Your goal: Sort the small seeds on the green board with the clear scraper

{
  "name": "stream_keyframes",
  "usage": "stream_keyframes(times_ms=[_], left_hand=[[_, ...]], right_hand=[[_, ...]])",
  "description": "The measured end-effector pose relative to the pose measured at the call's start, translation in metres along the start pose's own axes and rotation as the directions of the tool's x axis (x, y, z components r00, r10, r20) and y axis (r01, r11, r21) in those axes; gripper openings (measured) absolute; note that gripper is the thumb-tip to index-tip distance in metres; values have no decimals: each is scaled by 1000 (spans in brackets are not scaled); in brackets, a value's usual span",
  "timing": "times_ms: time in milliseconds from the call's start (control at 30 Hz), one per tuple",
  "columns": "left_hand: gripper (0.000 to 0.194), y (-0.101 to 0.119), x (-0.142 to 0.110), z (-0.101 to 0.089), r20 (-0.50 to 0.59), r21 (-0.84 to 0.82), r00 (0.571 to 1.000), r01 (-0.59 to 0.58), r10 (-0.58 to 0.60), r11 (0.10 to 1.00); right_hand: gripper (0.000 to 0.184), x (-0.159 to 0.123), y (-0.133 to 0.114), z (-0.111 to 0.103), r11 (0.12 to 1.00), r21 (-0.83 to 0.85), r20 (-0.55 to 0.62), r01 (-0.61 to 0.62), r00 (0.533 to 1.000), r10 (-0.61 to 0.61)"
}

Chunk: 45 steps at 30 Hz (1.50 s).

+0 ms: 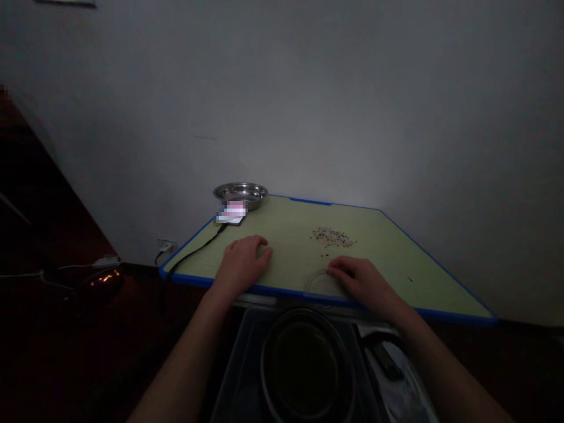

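My left hand (245, 258) rests on the pale yellow-green table (282, 229), thumb and fingers apart with nothing between them. My right hand (359, 277) is closed in a pinch near the front edge; what its fingertips hold, if anything, is too small to make out. Beside those fingertips, and partly hidden by them, lies a clear round dish or lid (318, 286). A loose pile of small mixed beans or seeds (331, 237), pale and dark, is spread beyond my right hand. A few stray ones lie between the pile and my fingers.
A shiny steel bowl (241, 191) stands at the back left, with a lit phone (235, 214) in front and a black cable (196, 251) running off the left edge. Below the table's front edge sits a dark round container (304, 364). A grey wall (308, 106) rises behind.
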<state>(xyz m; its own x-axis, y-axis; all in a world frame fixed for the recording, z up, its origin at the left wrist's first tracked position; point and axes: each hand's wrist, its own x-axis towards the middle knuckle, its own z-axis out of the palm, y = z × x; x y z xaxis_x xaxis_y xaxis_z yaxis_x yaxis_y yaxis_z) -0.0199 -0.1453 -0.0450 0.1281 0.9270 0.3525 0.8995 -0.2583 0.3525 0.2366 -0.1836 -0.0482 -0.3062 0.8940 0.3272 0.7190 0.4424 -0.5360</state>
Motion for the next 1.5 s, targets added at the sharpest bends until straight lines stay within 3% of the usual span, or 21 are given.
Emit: stream_keyframes(times_ms=[100,300,467,633,800,1033,1133,1267,1400,1500], left_hand=[[31,0,0,0,-1,-3,1000,-3,3,1000],[32,-1,1,0,-17,-1,999,-31,31,1000],[34,-1,2,-2,4,22,1000,-13,13,1000],[34,-3,3,-1,4,33,1000,2,-2,999],[36,-3,3,-2,17,37,1000,1,-1,999],[36,-4,3,-2,11,35,1000,3,-4,999],[37,-4,4,-1,12,40,1000,-5,4,999],[37,-4,4,-1,3,34,1000,-7,7,999],[38,-6,4,0,-8,24,1000,-16,16,1000],[39,-7,4,0,-9,29,1000,-20,21,999]], right_hand=[[22,-4,6,-10,1000,24,-40,-20,999,21],[21,-9,15,-34,989,51,-255,-139,956,147],[13,7,-18,-6,1000,15,-91,-18,996,19],[13,32,-36,19,984,-145,-63,105,991,-115],[14,48,-5,3,949,-315,-110,-32,994,-3],[14,76,38,-37,952,-252,-192,-172,973,125],[15,67,42,-61,968,-163,-181,-191,970,161],[13,32,37,-83,976,-88,-99,-199,977,191],[18,6,33,-77,978,-77,108,-195,973,202],[17,11,38,-62,981,-141,105,-137,983,152]])
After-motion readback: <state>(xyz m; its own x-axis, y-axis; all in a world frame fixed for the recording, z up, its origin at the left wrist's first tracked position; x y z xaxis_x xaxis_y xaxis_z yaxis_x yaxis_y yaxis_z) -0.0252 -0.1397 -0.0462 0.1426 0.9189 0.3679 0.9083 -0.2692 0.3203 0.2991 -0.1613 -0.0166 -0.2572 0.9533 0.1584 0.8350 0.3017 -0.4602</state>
